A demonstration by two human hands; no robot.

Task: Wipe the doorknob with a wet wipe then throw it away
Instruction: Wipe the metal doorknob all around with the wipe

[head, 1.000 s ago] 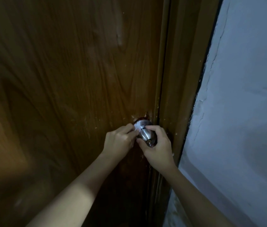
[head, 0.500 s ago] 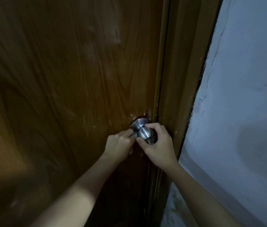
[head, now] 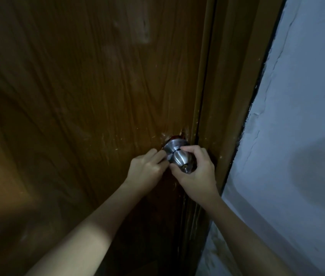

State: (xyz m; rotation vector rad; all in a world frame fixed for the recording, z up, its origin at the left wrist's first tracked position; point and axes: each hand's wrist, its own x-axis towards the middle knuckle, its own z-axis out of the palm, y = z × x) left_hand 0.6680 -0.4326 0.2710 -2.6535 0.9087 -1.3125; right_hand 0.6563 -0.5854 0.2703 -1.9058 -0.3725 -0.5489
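A round steel doorknob [head: 181,157] with a keyhole sticks out of the brown wooden door [head: 90,100], close to its right edge. My left hand [head: 147,170] is closed around a wet wipe [head: 169,156], of which only a small pale bit shows, pressed against the knob's neck on the left side. My right hand [head: 196,174] wraps the knob from the right and below, thumb under it and forefinger over the top.
The brown door frame [head: 227,96] runs down just right of the knob. Beyond it is a pale, cracked wall [head: 301,116]. The scene is dim.
The white wipe was plainly visible on top of the knob's neck a second ago; my left hand has slid it down the left side, so it is mostly hidden. My right hand stays put.
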